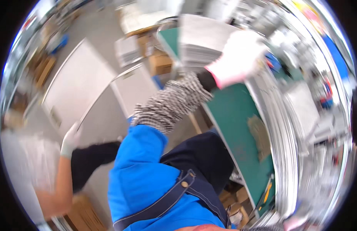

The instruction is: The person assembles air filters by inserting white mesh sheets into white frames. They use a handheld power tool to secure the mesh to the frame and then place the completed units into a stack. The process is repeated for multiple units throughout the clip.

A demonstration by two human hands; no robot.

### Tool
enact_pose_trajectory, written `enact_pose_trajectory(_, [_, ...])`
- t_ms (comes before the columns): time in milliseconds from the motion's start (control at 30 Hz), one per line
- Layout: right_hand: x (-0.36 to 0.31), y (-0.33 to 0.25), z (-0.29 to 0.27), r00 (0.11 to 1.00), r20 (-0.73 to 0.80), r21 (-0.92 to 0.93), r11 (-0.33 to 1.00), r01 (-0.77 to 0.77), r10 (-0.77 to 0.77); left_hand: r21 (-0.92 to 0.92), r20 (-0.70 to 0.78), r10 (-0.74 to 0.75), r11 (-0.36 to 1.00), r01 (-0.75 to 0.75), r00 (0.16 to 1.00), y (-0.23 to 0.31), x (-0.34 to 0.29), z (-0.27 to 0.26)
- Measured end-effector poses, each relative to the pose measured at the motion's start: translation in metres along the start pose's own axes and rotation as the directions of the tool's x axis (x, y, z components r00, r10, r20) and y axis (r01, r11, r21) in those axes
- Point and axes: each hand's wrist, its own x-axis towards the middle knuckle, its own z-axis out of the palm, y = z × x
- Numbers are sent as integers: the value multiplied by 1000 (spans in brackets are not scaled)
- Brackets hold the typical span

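Note:
My left hand (240,57), in a white glove with a pink cuff, reaches across to the far end of the green-topped workbench (236,119). It is over or against a stack of flat white panels (201,42); motion blur hides its fingers, and I cannot tell whether it touches them. Only a small pink-and-white part of my right hand (296,222) shows at the lower right edge, beside the near end of a long stack of thin pale strips or panels (280,146). What that hand holds, if anything, cannot be made out.
A yellow-and-black knife-like tool (267,192) and a brown patch (259,136) lie on the bench. At left, a co-worker's gloved hand (72,138) grips a large white panel (78,81). Cardboard boxes (160,63) stand beyond the bench; more cartons (84,213) sit lower left.

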Motion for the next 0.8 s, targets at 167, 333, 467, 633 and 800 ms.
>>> enact_pose_trajectory(167, [-16,139,-67,1000,-26,20,1000,-15,16,76,540,-9,996,-37,842,-49,38,105])
enact_pose_trajectory(333, [-53,83,-77,852,98,771,501,-392,515,135,918,-207,965,225,339,-50,37,158])
enact_pose_trajectory(467, [-54,141,-76,881,154,755,522,-396,447,225,940,-245,968,111,238,-84,13,196])
enact_pose_trajectory(633, [-78,149,-99,870,127,760,517,-395,477,-254,783,-125,830,496,610,-76,65,160])
enact_pose_trajectory(800, [-66,77,-49,831,92,817,435,-378,549,-332,821,241,939,90,517,-137,81,132])
